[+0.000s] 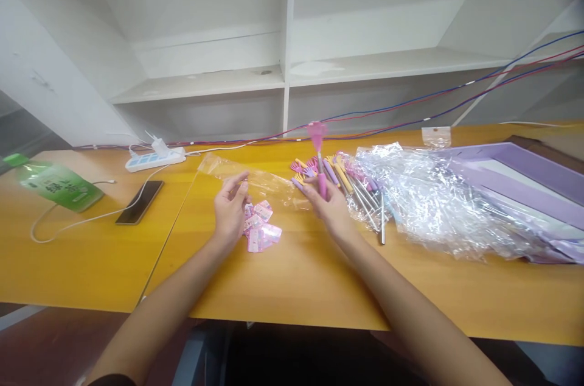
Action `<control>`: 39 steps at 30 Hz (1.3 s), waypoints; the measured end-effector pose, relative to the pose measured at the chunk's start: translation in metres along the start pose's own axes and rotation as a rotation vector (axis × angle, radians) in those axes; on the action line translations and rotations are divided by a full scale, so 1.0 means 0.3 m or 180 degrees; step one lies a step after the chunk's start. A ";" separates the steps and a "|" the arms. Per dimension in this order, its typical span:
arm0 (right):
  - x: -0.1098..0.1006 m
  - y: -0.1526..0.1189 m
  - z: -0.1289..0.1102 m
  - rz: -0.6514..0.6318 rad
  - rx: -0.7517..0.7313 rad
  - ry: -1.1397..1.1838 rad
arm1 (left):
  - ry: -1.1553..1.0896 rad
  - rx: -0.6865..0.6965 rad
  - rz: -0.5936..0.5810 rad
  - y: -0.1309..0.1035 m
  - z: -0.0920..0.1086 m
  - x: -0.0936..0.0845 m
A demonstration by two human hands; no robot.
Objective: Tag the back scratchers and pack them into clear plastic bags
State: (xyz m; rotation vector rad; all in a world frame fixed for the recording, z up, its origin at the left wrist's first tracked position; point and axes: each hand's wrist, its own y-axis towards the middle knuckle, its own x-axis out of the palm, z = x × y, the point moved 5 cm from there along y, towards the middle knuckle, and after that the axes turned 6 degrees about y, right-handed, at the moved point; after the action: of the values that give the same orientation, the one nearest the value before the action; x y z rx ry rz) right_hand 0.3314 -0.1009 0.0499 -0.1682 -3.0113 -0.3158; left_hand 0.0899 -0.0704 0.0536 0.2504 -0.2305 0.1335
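My right hand (335, 206) is closed around the pink handle of a telescopic back scratcher (318, 136), its hand-shaped head pointing up and away. My left hand (230, 209) has its fingers curled in, thumb near the index finger, at a long clear plastic bag (274, 187). The bag stretches from beyond my left hand to my right fingertips; the exact pinch is hard to see. Beside and partly beneath my left hand lie several small pink printed cards (263, 229). A pile of back scratchers (349, 179) in pink, yellow and purple, with metal rods, lies just beyond my right hand.
A heap of clear plastic bags (424, 203) covers the right side, against a purple tray (542, 176). On the left are a green bottle (59, 185), a phone (140, 202) and a power strip (152, 157). Cables (365, 115) run along the table's back edge below white shelves (237, 81).
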 end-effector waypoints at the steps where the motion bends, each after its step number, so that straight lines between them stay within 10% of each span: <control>1: 0.007 -0.002 0.009 -0.0016 0.0059 -0.0107 | -0.0028 -0.0019 -0.0015 0.000 0.003 0.002; 12: 0.092 -0.056 0.063 -0.0687 0.0817 0.0782 | -0.0314 0.0578 -0.1219 -0.087 0.069 0.107; 27: 0.125 -0.076 0.071 -0.1260 0.1092 0.1036 | 0.0264 -0.0399 -0.2201 -0.098 0.025 0.117; 39: 0.134 -0.094 0.078 -0.1440 0.1133 0.1045 | 0.0722 0.0162 -0.2252 -0.101 0.055 0.099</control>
State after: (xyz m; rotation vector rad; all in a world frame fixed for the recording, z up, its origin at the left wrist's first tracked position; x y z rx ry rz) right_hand 0.2860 -0.1194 0.0262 0.5434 -2.6844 0.1510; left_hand 0.1199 -0.1007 0.0693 0.3516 0.0953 -0.5321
